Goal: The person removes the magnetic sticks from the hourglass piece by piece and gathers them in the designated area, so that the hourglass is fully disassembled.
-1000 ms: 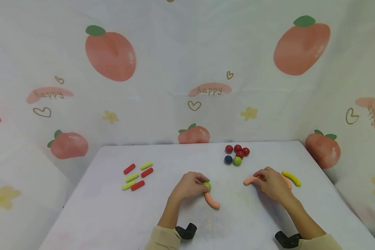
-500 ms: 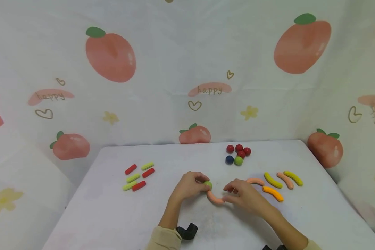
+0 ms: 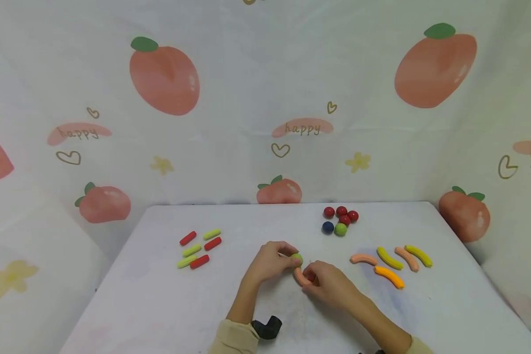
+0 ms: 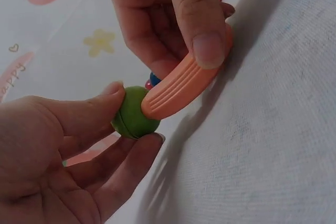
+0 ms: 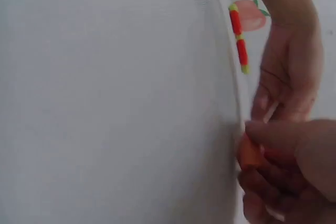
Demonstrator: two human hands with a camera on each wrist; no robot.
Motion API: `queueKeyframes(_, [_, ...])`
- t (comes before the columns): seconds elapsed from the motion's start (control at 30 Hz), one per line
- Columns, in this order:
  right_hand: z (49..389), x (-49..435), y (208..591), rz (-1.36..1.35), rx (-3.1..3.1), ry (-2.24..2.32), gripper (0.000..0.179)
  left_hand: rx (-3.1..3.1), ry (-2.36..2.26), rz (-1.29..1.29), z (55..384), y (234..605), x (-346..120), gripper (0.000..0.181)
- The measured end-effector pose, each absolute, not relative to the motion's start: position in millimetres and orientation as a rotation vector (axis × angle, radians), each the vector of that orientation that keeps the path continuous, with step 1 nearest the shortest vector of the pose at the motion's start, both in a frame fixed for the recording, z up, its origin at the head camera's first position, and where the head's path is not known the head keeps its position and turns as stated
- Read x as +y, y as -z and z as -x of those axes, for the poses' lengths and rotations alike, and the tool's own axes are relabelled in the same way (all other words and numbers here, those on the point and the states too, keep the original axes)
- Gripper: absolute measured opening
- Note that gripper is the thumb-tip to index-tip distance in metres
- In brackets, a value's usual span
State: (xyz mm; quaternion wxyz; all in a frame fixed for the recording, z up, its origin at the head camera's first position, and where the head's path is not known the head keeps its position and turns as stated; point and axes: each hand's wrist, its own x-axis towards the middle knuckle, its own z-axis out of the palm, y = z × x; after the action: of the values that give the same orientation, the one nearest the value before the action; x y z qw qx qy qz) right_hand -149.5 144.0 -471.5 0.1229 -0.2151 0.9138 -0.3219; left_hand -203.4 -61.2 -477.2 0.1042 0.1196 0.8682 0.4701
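Between thumb and fingers, my left hand pinches a small green ball above the middle of the table. A curved, ridged, peach-coloured stick has one end against the ball in the left wrist view. My right hand grips the stick toward its other end, with the thumb lying along it. In the right wrist view, the stick shows only partly between the right fingers, and the left hand is just beyond. Whether the stick's end sits inside the ball cannot be seen.
Several curved sticks lie to the right, including an orange one and a yellow one. At the back are red balls, a blue ball and another green ball. Short red sticks and light-green sticks lie left.
My right hand has come left from the curved sticks on the right and taken hold of the peach-coloured stick at the ball. The left hand keeps its pinch and has barely moved.
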Motion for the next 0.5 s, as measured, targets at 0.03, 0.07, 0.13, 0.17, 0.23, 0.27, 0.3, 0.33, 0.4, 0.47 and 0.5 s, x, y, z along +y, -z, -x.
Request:
queueKeyframes(0.03, [148.8,146.8,469.6,0.687,2.603,0.95,0.014,2.588,-1.403,-0.314,203.8,477.4,-61.4,0.024])
queueKeyframes(0.07, [147.8,150.2,467.7,0.742,2.534,0.964,0.013,2.618,-1.426,-0.269,204.2,477.4,-61.7,0.024])
queueKeyframes(0.13, [145.1,159.7,463.2,0.825,2.412,0.989,0.013,2.669,-1.49,-0.155,205.6,476.6,-62.3,0.024])
queueKeyframes(0.17, [143.5,165.7,461.0,0.839,2.379,0.996,0.015,2.692,-1.532,-0.105,206.5,476.5,-62.6,0.025])
queueKeyframes(0.23, [140.1,179.2,457.4,0.82,2.409,1.012,0.018,2.701,-1.593,-0.038,208.9,476.4,-63.0,0.026])
queueKeyframes(0.27, [138.5,186.7,456.5,0.811,2.47,1.005,0.018,2.7,-1.609,-0.042,210.1,476.1,-62.7,0.027])
queueKeyframes(0.3, [137.2,194.5,455.2,0.799,2.531,1.001,0.017,2.696,-1.615,-0.051,211.5,475.6,-61.6,0.028])
queueKeyframes(0.33, [136.2,202.1,453.8,0.779,2.586,1.003,0.014,2.694,-1.613,-0.073,213.2,475.3,-60.0,0.028])
queueKeyframes(0.4, [134.9,216.3,451.7,0.743,2.683,0.976,0.009,2.694,-1.597,-0.13,218.0,473.3,-54.8,0.029])
queueKeyframes(0.47, [134.2,229.0,449.5,0.723,2.753,0.944,0.006,2.705,-1.577,-0.183,225.6,469.8,-46.3,0.029])
queueKeyframes(0.5, [134.1,234.8,448.4,0.711,2.774,0.926,0.004,2.709,-1.57,-0.203,230.7,468.2,-41.2,0.029])
